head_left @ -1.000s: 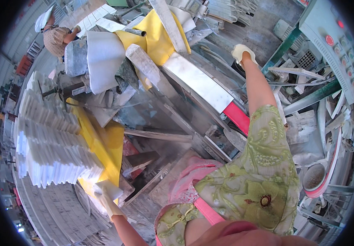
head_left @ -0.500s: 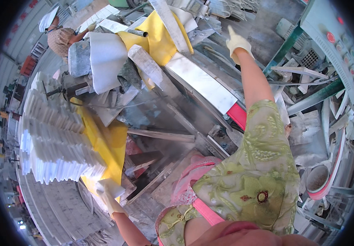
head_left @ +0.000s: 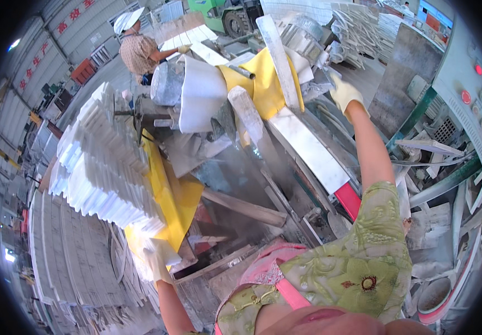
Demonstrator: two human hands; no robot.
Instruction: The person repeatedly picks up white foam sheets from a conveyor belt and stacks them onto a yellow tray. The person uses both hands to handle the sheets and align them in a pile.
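My left hand [head_left: 153, 261], in a pale glove, is closed at the near end of a tall stack of thin white stone strips [head_left: 107, 173]. A short white piece [head_left: 167, 252] shows at its fingers, over a yellow sheet [head_left: 182, 206]. My right arm reaches far forward. The gloved right hand [head_left: 346, 96] has a finger stretched out beside a metal fitting [head_left: 323, 58]; whether it touches the fitting I cannot tell. Left of that arm, a long white marble strip [head_left: 311, 151] lies on the machine bed, with a red piece [head_left: 347, 200] at its near end.
A control panel with buttons [head_left: 467, 84] stands at right, above a green post [head_left: 420, 114]. A motor [head_left: 302, 39] and yellow cover [head_left: 266, 84] are ahead. A co-worker in a white cap [head_left: 140, 53] stands at far left, near a green forklift [head_left: 218, 17]. Stone offcuts [head_left: 428, 226] lie at right.
The view has tilted up, so the scene sits lower and farther right. The co-worker and forklift show more fully. My left hand stays by the stack; my right arm remains stretched out.
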